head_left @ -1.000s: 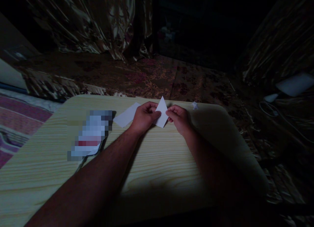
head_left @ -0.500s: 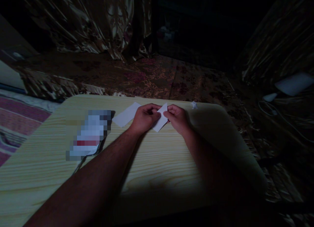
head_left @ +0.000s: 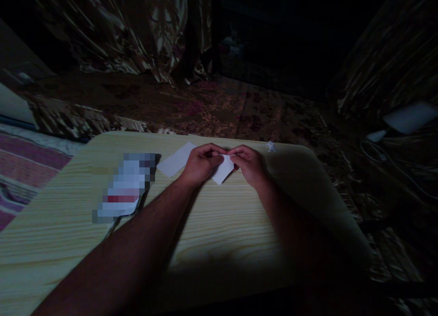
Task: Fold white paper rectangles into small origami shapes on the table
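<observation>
A small folded piece of white paper is pinched between my two hands above the far middle of the table. My left hand grips its left side, the thumb pressed on the near face. On the other side my right hand pinches the upper right edge, and the fingertips of both hands meet along the top. The fingers hide the paper's upper part. Just left of my left hand lies a flat white sheet of paper. A small white folded paper shape sits beyond my right hand by the far edge.
The pale wooden table has rounded far corners. A pixelated flat object lies on its left, with a cable running towards me. Dark patterned cloth is behind the table. A white lamp-like object with a cord stands at right.
The paper's pointed top corner, upright before, is now folded down or covered by my fingers. My right hand has shifted slightly up and its fingertips have come to meet the left ones.
</observation>
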Available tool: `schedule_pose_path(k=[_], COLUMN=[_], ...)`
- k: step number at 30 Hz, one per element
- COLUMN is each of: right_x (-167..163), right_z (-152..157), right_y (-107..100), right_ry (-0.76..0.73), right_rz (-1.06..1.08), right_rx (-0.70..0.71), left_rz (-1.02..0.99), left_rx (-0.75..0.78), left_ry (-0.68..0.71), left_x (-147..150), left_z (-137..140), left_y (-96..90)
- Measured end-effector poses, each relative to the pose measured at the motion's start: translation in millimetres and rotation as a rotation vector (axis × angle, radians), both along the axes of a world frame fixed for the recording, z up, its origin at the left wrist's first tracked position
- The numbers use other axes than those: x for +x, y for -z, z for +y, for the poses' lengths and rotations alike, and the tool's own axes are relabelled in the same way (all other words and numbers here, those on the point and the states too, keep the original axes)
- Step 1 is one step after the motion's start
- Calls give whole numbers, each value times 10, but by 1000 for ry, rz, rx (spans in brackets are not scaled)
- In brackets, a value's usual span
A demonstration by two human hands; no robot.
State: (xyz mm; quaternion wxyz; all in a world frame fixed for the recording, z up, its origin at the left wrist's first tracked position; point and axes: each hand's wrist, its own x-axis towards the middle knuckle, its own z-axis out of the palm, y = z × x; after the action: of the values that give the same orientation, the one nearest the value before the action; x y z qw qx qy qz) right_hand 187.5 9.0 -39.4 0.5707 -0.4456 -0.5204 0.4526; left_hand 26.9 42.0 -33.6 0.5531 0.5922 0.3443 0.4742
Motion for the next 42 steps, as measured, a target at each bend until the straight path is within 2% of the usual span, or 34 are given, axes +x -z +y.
schedule_pose_path(k=[16,20,27,32,38,42], right_x=[-28,-41,10,19,35,28], right_z=[6,-7,10,8,22,36], right_y=[19,3,-19,-14,2,19], right_ry=[-7,-5,38,63,70,58], right_rz=[-29,-3,76,-53,-35,-61], right_rx=[7,-8,-26,-18,-10,5], left_rz=[8,30,-31,-31,11,-8], left_rx=[-49,-27,-77,-30,37,24], left_ry=[24,7,-59,-5,51,62], left_x=[6,4,23,34,22,27], left_z=[-38,-29,-46,-53,-55,-62], left_y=[-49,-43,-42,-32,-30,-33])
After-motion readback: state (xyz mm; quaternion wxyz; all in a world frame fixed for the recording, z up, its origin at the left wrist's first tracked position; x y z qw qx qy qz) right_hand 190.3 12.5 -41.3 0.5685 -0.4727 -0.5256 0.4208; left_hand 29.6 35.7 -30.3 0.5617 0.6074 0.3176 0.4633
